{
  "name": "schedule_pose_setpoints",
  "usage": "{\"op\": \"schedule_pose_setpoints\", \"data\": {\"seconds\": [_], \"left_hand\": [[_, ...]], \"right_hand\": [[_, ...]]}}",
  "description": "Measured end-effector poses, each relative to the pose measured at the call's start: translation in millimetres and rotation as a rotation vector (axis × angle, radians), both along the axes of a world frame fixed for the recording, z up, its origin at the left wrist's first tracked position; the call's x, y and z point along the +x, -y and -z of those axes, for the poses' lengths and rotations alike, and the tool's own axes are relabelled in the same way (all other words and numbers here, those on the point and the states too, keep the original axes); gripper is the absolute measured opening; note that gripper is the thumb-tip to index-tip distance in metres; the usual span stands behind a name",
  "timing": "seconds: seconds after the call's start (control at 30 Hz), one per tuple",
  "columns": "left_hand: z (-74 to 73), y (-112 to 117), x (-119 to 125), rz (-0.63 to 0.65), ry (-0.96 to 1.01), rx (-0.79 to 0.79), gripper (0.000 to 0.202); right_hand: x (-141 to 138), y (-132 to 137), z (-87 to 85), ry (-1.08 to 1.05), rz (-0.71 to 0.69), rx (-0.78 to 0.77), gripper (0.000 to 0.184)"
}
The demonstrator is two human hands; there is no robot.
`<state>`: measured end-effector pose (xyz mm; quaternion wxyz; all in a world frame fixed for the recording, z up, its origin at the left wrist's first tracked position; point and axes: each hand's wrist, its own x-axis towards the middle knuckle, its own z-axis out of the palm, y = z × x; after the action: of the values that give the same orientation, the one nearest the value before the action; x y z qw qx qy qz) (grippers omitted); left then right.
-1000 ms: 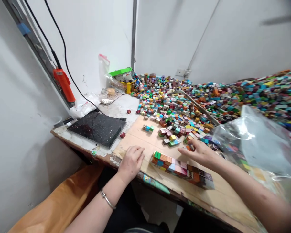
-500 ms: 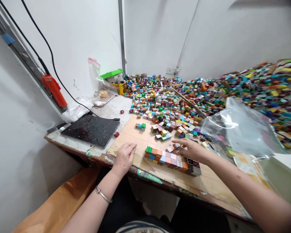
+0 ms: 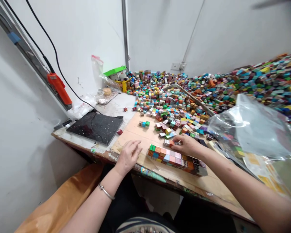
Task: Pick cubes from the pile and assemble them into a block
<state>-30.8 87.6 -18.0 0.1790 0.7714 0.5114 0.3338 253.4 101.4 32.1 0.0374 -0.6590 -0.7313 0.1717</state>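
The block row is green, orange, blue and pink, the slab white-speckled black, the power tool orange-red.

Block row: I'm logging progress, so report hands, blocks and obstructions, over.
Right hand holding short block strip; left hand, nothing seen in it. Long block row on board, nearer than the strip. Plastic bag off right, clear of both hands.

Right hand pinching block strip; left hand (silver bangle) near long block row.
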Motion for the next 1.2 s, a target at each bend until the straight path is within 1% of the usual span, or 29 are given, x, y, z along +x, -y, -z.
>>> {"op": "schedule_pose_setpoints", "data": {"seconds": [0.07, 0.13, 0.2, 0.3, 0.37, 0.43, 0.5, 0.57, 0.63, 0.7, 0.77, 0.83, 0.93, 1.0, 1.07, 1.13, 1.2], "left_hand": [[-4.8, 4, 2, 0.036, 0.017, 0.002, 0.051], [-8.4, 7, 5, 0.088, 0.029, 0.002, 0.068], [-10.6, 9, 11, 0.145, 0.019, -0.004, 0.081], [-11.7, 10, 19, 0.211, -0.034, 0.0, 0.087], [-11.4, 10, 23, 0.235, -0.084, 0.036, 0.087], [-10.9, 10, 27, 0.243, -0.138, 0.108, 0.086], [-10.3, 10, 29, 0.247, -0.193, 0.204, 0.083], [-9.5, 10, 30, 0.251, -0.244, 0.305, 0.078], [-8.2, 10, 32, 0.25, -0.298, 0.381, 0.072], [-6.7, 9, 33, 0.243, -0.349, 0.424, 0.065], [-6.0, 9, 33, 0.228, -0.391, 0.439, 0.062], [-7.1, 10, 34, 0.208, -0.417, 0.45, 0.06], [-12.9, 13, 36, 0.173, -0.456, 0.497, 0.061], [-17.8, 14, 38, 0.153, -0.493, 0.538, 0.065], [-21.5, 15, 40, 0.151, -0.527, 0.578, 0.068], [-22.3, 15, 42, 0.17, -0.557, 0.634, 0.065], [-20.5, 14, 44, 0.176, -0.583, 0.694, 0.059]], "right_hand": [[-6, 5, -10.7, -0.036, 0.023, -0.02, 0.034], [-14, 11, -22.7, -0.101, 0.045, -0.034, 0.034], [-21, 17, -31.6, -0.169, 0.043, -0.015, 0.033], [-29, 24, -33.4, -0.156, -0.01, 0.086, 0.032], [-33, 28, -28.9, -0.11, -0.068, 0.16, 0.03], [-36, 32, -25.2, -0.078, -0.134, 0.225, 0.031], [-41, 37, -25.6, -0.047, -0.189, 0.293, 0.032], [-47, 41, -29.8, -0.029, -0.226, 0.35, 0.032], [-52, 46, -34.0, -0.048, -0.268, 0.371, 0.031], [-56, 49, -33.9, -0.094, -0.306, 0.359, 0.033], [-57, 52, -27.3, -0.123, -0.312, 0.357, 0.034], [-57, 56, -15.7, -0.106, -0.294, 0.398, 0.038], [-58, 60, 5.2, -0.002, -0.263, 0.557, 0.049], [-60, 63, 18.5, 0.075, -0.284, 0.683, 0.048], [-64, 64, 29.2, 0.139, -0.329, 0.769, 0.044], [-65, 67, 34.4, 0.163, -0.347, 0.789, 0.042], [-63, 68, 31.6, 0.12, -0.309, 0.712, 0.044]]}}
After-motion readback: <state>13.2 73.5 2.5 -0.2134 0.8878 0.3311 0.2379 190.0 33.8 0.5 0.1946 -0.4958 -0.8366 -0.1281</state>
